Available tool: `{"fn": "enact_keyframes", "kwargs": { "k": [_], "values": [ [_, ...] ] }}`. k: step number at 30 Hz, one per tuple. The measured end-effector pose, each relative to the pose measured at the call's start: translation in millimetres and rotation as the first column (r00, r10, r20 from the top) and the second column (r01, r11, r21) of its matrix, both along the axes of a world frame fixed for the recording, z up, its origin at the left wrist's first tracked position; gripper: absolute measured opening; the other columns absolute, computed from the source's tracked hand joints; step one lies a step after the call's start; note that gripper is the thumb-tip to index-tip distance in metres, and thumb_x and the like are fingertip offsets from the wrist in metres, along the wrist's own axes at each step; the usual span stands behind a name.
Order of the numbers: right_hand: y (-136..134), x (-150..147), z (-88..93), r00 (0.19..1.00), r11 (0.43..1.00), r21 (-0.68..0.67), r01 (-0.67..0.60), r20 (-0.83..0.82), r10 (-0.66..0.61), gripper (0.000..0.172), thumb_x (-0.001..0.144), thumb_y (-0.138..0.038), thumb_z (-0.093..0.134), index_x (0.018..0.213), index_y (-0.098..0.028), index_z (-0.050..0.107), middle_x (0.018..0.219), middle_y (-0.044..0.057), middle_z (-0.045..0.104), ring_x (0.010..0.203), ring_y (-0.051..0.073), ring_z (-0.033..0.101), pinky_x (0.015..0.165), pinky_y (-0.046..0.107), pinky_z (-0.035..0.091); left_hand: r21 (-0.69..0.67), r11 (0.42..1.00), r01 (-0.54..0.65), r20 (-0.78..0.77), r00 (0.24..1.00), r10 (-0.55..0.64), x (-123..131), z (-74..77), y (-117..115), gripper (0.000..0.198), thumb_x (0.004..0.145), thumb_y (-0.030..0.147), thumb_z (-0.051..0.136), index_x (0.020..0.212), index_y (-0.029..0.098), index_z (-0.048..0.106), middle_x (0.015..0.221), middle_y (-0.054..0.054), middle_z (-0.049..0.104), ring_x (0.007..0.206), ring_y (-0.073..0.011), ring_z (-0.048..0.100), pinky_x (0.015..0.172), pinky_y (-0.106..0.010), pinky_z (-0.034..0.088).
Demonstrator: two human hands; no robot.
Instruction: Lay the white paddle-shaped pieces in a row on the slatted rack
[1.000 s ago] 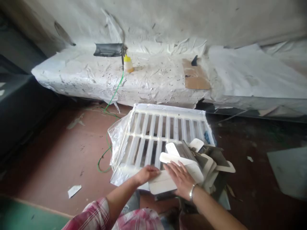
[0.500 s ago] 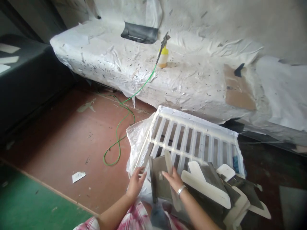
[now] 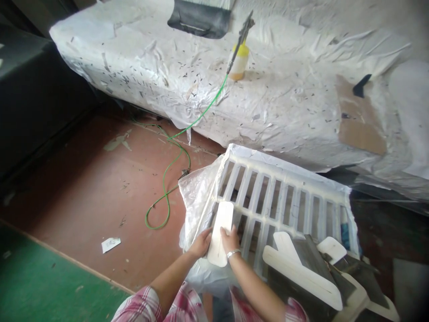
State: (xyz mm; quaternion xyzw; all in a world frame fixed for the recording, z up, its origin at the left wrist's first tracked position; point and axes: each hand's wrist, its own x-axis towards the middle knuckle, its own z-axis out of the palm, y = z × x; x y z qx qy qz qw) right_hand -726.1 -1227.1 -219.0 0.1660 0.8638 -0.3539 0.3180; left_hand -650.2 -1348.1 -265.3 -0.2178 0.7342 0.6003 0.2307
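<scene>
Half a second ago the two hands were working at a dark grey panel stood up against the near edge of the slatted white crate; now that panel is gone from between them and a long white rounded piece (image 3: 221, 232) is there instead, lying lengthwise on the crate's near-left corner. The left hand (image 3: 202, 243) curls against its left edge and the right hand (image 3: 229, 235) presses on its right side, wrist bangle showing, so both grips are closed on the white rounded piece, though how far the fingers wrap under it I cannot quite tell from this angle. The slatted white crate (image 3: 284, 197) sits on the floor inside a clear plastic sheet (image 3: 196, 197), just near a low platform covered in crumpled white plastic (image 3: 150, 76). To the right and nearer, a heap of white cut-outs and grey panels (image 3: 311, 273) lies against the crate; it looks to me like the stock the hands draw from, and the swap suggests one piece has been dealt with and another taken up for placing on the slats. Far off on the platform stand a yellow bottle (image 3: 240, 62) and a tool trailing a green hose (image 3: 174, 156) down across the red-brown floor (image 3: 100, 188), untouched, well apart from the hands
</scene>
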Motion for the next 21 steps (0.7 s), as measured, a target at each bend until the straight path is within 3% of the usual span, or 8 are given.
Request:
{"fn": "enact_keyframes", "kwargs": {
  "k": [2, 5, 8, 11, 16, 21],
  "values": [
    [-8, -3, -8.6, 0.998, 1.0, -0.005, 0.0, -0.057, 0.0, 0.051, 0.086, -0.025, 0.035, 0.131, -0.003, 0.032, 0.129, 0.018, 0.045, 0.118, 0.019, 0.045, 0.1, 0.027, 0.033, 0.01, 0.998, -0.062, 0.005, 0.998, 0.062, -6, -3.1, -8, 0.052, 0.089, 0.042, 0.03, 0.125, 0.009, 0.048, 0.126, -0.012, 0.05, 0.118, -0.0196, 0.045, 0.105, -0.033, 0.03],
    [-11, -4, -27.0, 0.989, 0.997, -0.078, 0.029, -0.141, -0.039, 0.047, 0.084, -0.03, 0.031, 0.123, -0.007, 0.043, 0.121, 0.015, 0.051, 0.111, 0.02, 0.05, 0.096, 0.03, 0.036, 0.051, 0.993, -0.103, 0.053, 0.994, 0.1, -14, -8.3, -18, 0.051, 0.087, 0.049, 0.033, 0.116, 0.012, 0.053, 0.102, -0.009, 0.06, 0.092, -0.0173, 0.057, 0.081, -0.03, 0.047],
    [-4, -4, -46.4, 0.98, 0.988, -0.133, 0.078, -0.171, -0.101, 0.046, 0.079, -0.041, 0.033, 0.108, -0.01, 0.05, 0.104, 0.014, 0.059, 0.094, 0.022, 0.056, 0.085, 0.032, 0.042, 0.056, 0.995, -0.084, 0.14, 0.987, 0.075, -20, -16.2, -21, 0.035, 0.076, 0.038, 0.054, 0.095, 0.01, 0.057, 0.08, -0.007, 0.059, 0.067, -0.0149, 0.057, 0.059, -0.026, 0.048],
    [6, -5, -57.6, 0.976, 0.984, -0.144, 0.103, -0.179, -0.128, 0.048, 0.075, -0.049, 0.032, 0.097, -0.012, 0.052, 0.093, 0.013, 0.061, 0.083, 0.022, 0.056, 0.077, 0.033, 0.044, 0.077, 0.995, -0.061, 0.239, 0.97, 0.041, -30, -20.7, -16, 0.017, 0.07, 0.027, 0.056, 0.072, 0.011, 0.049, 0.057, -0.002, 0.049, 0.05, -0.0141, 0.051, 0.048, -0.026, 0.044],
    [13, -7, -57.2, 0.968, 0.986, -0.155, 0.063, -0.233, -0.099, 0.05, 0.074, -0.056, 0.033, 0.093, -0.014, 0.052, 0.083, 0.01, 0.06, 0.075, 0.021, 0.054, 0.073, 0.032, 0.042, 0.167, 0.979, -0.113, 0.269, 0.961, 0.065, -42, -14.1, -7, 0.022, 0.073, 0.033, 0.05, 0.081, 0.015, 0.043, 0.065, 0.0, 0.047, 0.054, -0.0102, 0.05, 0.051, -0.024, 0.045],
    [3, 8, -60.2, 0.94, 0.993, -0.1, 0.062, -0.328, -0.092, 0.053, 0.079, -0.055, 0.027, 0.1, -0.012, 0.049, 0.091, 0.012, 0.059, 0.083, 0.022, 0.054, 0.077, 0.033, 0.041, 0.172, 0.984, -0.049, 0.225, 0.974, 0.01, -26, -19.2, -7, 0.025, 0.07, 0.037, 0.051, 0.073, 0.015, 0.041, 0.063, 0.002, 0.041, 0.057, -0.0076, 0.043, 0.053, -0.02, 0.04]
  ]
}}
